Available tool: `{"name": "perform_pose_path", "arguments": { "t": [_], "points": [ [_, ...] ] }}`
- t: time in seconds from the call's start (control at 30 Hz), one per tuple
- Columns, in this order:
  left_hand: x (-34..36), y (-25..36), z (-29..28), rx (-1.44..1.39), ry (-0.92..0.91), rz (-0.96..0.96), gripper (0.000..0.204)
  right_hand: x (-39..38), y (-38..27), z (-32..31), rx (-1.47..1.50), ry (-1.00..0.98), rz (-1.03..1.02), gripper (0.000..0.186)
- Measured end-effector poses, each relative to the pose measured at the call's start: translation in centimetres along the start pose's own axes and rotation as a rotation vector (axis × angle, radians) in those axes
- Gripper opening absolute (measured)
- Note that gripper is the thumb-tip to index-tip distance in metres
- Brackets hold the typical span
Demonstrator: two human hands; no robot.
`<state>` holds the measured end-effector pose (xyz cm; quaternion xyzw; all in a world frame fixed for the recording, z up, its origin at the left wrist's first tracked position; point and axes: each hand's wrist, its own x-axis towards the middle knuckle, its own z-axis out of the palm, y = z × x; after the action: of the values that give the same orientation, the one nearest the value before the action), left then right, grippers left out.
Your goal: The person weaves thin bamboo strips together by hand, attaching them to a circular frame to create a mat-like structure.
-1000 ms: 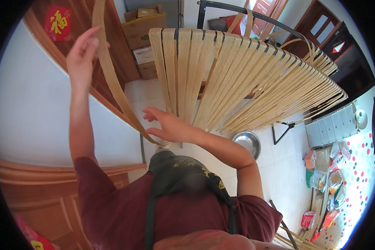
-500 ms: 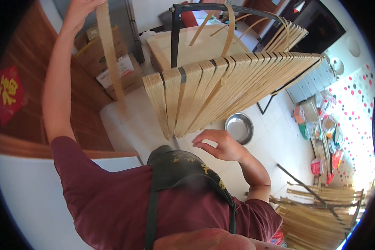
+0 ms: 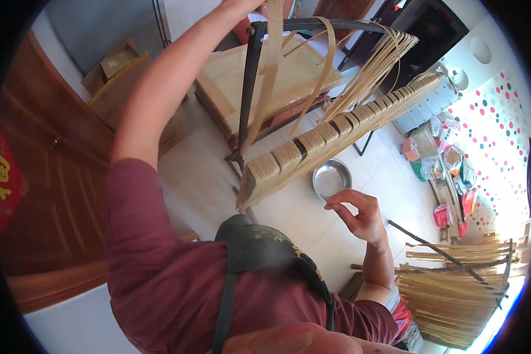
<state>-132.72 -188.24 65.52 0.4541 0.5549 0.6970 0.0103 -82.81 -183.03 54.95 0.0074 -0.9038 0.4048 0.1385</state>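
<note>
Nearest me, a dark apron (image 3: pixel 258 237) is filling the lower middle, and just past it the right hand (image 3: pixel 361 215) is hovering, its fingers curling toward the thumb; I cannot tell whether the tips are meeting or pinching anything. In my view they are coming right up to the near rim of a steel basin (image 3: pixel 331 179), while a gap is separating them from the tan strands (image 3: pixel 330 133), which are wrapping over a bar and running away to the right. On the left, pale floor (image 3: pixel 200 192) is stretching between the strands' near end and a brown door (image 3: pixel 59 194), giving that side some width. The left hand (image 3: pixel 240 5) is reaching high, the upper edge cutting off its fingers, so I cannot tell how they are gripping; a loose tan strip (image 3: pixel 267 76) is hanging beside them, crossing in front of a black frame (image 3: pixel 251 82). Farther off, a wooden table (image 3: pixel 227 76) is standing behind that frame's post.
</note>
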Motion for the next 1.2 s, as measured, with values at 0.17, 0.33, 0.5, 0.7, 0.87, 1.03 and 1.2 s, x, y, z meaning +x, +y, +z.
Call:
{"name": "perform_pose_path", "arguments": {
  "t": [0.17,0.33,0.5,0.7,0.87,1.03,1.2],
  "points": [
    [3.2,-5.5,2.6,0.294,0.128,-0.009,0.028,1.2,-0.7,0.4,-0.052,0.01,0.018,0.013],
    [4.5,-11.1,0.9,0.396,0.183,-0.017,0.025,1.0,0.0,0.6,-0.039,0.037,0.065,0.014],
    [4.7,-12.1,-0.3,-0.142,-0.127,-0.377,0.034,0.8,0.8,0.7,-0.018,0.046,0.134,0.012],
    [2.1,-9.5,-0.2,-0.026,-0.221,-0.457,0.031,1.2,1.8,1.0,0.001,0.046,0.15,0.009],
    [0.7,-8.7,0.0,-0.072,-0.293,-0.491,0.035,1.8,2.1,0.8,0.025,-0.003,0.145,0.012],
    [0.5,-9.7,-1.1,0.162,-0.352,-0.353,0.045,2.1,2.3,0.8,-0.009,-0.03,0.115,0.012],
    [0.0,-6.7,0.2,0.239,-0.41,-0.367,0.064,1.3,3.0,1.0,0.037,-0.018,0.099,0.012]
  ]
}}
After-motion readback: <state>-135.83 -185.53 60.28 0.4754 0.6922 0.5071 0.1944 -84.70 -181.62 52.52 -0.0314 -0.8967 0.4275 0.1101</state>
